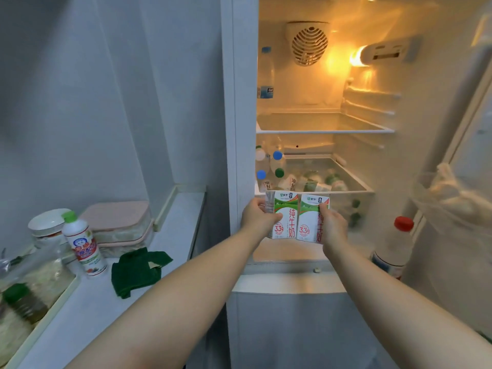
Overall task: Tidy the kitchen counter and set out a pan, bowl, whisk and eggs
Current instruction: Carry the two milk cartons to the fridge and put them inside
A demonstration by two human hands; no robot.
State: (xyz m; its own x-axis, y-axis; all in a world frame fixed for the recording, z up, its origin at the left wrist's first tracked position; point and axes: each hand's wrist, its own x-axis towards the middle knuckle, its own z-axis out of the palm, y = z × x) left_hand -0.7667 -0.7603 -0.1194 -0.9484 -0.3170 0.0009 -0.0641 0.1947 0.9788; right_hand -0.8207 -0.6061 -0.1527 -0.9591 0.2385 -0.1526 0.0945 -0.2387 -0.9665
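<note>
White cartons (286, 209) clamped in left hand (257, 217), right hand (332, 229); drawer (354, 178) holds bottles (278, 162).

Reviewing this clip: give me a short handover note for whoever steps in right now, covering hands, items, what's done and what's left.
Left hand: grips a white-and-green milk carton.
Right hand: grips a second matching carton. The two are side by side and upright at the open white fridge, not yet set down.
Grey counter: holds a crumpled green cloth, a green-capped white bottle and a pink lidded box.
Done: cartons are at the fridge.
Left: probably shelve both, clear the counter, set out pan, bowl, whisk and eggs. None of those is plainly in view.
</note>
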